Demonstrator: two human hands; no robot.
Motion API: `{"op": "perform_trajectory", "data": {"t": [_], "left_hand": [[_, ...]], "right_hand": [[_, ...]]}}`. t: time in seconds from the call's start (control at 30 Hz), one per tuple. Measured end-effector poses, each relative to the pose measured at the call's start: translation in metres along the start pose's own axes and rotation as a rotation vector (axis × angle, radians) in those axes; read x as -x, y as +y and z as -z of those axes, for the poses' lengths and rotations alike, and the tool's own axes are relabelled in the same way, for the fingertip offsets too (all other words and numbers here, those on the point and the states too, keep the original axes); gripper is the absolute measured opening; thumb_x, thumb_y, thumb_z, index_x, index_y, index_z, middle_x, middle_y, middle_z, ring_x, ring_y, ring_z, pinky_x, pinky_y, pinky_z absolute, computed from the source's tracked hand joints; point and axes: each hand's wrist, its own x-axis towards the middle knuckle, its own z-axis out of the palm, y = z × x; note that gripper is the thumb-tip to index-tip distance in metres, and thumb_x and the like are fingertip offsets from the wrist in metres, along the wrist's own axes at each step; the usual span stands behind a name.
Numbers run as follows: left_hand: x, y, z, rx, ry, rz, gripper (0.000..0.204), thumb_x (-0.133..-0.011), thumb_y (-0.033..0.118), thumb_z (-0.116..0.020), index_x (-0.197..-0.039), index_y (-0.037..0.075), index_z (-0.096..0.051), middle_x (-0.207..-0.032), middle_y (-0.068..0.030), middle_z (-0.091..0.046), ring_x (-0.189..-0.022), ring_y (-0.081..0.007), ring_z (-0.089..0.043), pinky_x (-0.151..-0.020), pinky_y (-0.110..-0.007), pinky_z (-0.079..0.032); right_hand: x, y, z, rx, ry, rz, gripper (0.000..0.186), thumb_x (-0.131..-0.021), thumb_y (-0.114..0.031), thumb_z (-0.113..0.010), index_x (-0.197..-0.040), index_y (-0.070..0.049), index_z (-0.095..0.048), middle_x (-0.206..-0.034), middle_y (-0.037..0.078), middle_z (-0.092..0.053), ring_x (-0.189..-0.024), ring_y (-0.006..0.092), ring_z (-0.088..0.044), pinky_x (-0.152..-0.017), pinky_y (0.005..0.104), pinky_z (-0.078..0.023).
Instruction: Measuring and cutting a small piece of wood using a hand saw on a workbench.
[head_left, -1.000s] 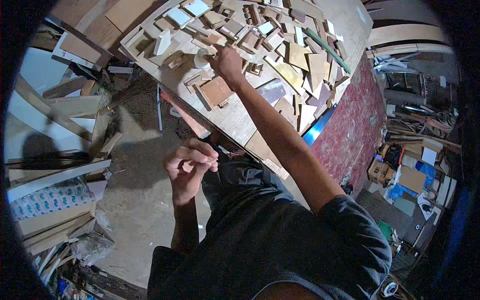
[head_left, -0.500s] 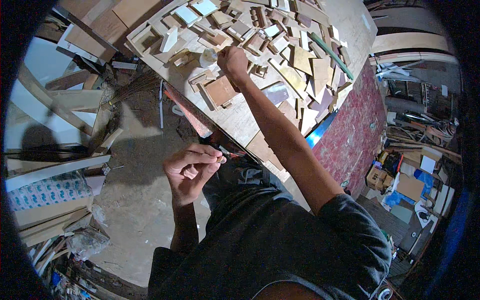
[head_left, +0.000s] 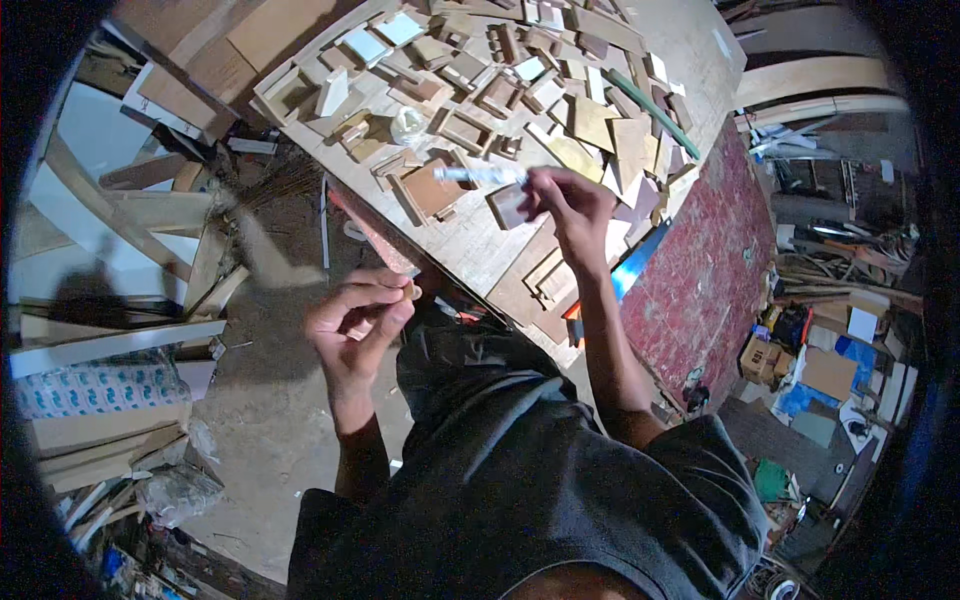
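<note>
A small tan piece (head_left: 410,293) is pinched in the fingertips of my left hand (head_left: 360,320), held beside the board's near-left edge. My right hand (head_left: 570,215), over the board, is closed on a slim whitish object (head_left: 470,175), blurred and pointing left. Beneath it lie a brown square wooden piece (head_left: 425,195) and a grey-purple block (head_left: 507,208). A translucent white container (head_left: 408,126) stands among many small wood blocks and flat offcuts on the large pale board (head_left: 465,250). A long green strip (head_left: 650,110) lies toward the right side.
Stacked planks and sheets (head_left: 140,220) fill the left, with a printed wrapped roll (head_left: 100,390) lower down. A broom (head_left: 270,180) lies beside the board. Red flooring (head_left: 710,290) runs along its right, beyond which are cardboard, timber and scraps (head_left: 830,370).
My right hand has come back from near the white container toward the right and nearer me, now carrying the slim whitish object. My left hand has shifted slightly up and left, still pinching.
</note>
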Motion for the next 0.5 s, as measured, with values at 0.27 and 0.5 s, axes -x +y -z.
{"op": "perform_trajectory", "data": {"t": [0.27,0.5], "left_hand": [[-0.009,0.016,-0.035,0.057,-0.131,0.028,0.041,-0.079,-0.008,-0.075,-0.115,-0.004,-0.059,-0.101,-0.0178,-0.072,-0.091,-0.0197,-0.071,-0.082,-0.03,-0.058],[0.004,0.037,-0.069,0.035,-0.254,0.153,0.059,-0.077,-0.006,-0.077,-0.129,-0.005,-0.048,-0.097,-0.0201,-0.073,-0.09,-0.019,-0.072,-0.081,-0.028,-0.058]], "right_hand": [[0.101,-0.065,0.039,-0.196,0.019,0.175,0.013,-0.092,0.004,-0.064,-0.102,0.01,-0.069,-0.081,0.017,-0.067,-0.063,0.0225,-0.068,-0.054,0.0307,-0.055],[0.135,-0.076,0.059,-0.138,0.024,0.295,0.015,-0.087,0.01,-0.066,-0.101,0.01,-0.07,-0.081,0.019,-0.067,-0.062,0.0233,-0.068,-0.052,0.0308,-0.056]]}}
